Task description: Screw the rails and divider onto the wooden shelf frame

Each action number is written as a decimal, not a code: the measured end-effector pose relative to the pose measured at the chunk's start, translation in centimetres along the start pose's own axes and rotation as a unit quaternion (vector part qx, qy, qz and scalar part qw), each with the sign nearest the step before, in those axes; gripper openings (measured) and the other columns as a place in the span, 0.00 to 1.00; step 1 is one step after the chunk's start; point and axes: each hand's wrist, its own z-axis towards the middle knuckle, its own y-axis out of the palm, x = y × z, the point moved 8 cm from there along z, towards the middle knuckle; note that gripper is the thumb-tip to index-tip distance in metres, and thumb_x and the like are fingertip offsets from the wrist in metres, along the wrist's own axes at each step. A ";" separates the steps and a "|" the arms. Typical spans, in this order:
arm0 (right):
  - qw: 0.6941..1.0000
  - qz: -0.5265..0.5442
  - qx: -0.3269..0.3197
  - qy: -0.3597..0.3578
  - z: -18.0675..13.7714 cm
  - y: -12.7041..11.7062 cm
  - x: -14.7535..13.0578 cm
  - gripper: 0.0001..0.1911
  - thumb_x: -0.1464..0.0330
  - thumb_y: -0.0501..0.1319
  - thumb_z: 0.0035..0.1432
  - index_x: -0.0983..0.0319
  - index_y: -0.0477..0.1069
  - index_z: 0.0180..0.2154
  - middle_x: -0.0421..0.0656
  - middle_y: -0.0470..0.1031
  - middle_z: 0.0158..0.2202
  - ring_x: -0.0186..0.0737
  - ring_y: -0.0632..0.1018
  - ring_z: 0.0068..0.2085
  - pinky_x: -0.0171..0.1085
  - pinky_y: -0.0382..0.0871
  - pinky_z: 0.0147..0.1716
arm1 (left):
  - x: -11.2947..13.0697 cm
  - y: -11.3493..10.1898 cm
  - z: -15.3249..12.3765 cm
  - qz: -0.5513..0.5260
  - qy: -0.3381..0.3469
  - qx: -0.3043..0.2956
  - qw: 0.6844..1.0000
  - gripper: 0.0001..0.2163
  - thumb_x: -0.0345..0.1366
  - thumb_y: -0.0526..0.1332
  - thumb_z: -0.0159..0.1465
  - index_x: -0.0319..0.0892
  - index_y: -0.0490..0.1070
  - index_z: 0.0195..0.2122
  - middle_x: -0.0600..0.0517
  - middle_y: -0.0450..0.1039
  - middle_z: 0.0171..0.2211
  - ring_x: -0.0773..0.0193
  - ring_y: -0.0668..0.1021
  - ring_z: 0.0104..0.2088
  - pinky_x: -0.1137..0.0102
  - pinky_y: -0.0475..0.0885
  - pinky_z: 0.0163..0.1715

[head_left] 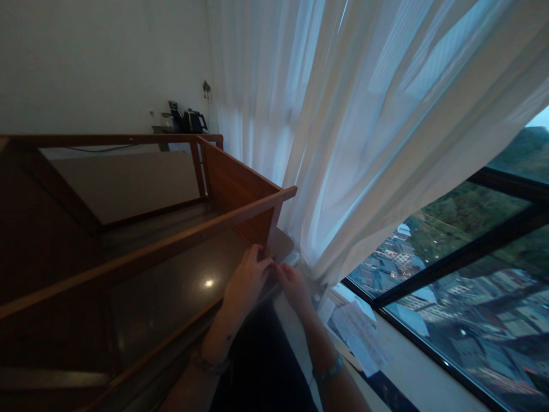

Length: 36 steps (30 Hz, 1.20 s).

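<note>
A wooden furniture frame [240,216] with long rails and a reddish end panel [235,180] stretches across the left and middle of the view. My left hand [247,274] is at the foot of the frame's near corner post, its fingers curled and closed. Beside it, my right hand [295,285] is closed in a pinch, its fingertips almost meeting those of the left. Whatever lies between the fingertips is too small and dark to make out. Just behind the hands is a pale, rounded edge [286,246] of something beside the post.
White curtains [266,103] hang close behind the hands. At right a dark-framed window [429,274] looks down on buildings. Papers [358,332] lie on the white sill below it. A black kettle [194,121] stands beyond the frame against the wall.
</note>
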 end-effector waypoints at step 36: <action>0.807 -0.483 0.034 -0.339 -3.5 -2.7 -1.8 0.15 0.59 0.59 0.64 0.51 0.69 0.52 0.42 0.75 0.48 0.45 0.70 0.48 0.42 0.54 0.44 | -0.2 0.5 0.5 0.002 -0.031 -0.012 0.999 0.11 0.36 0.56 0.66 0.50 0.77 0.44 0.48 0.66 0.50 0.57 0.71 0.48 0.64 0.73 0.44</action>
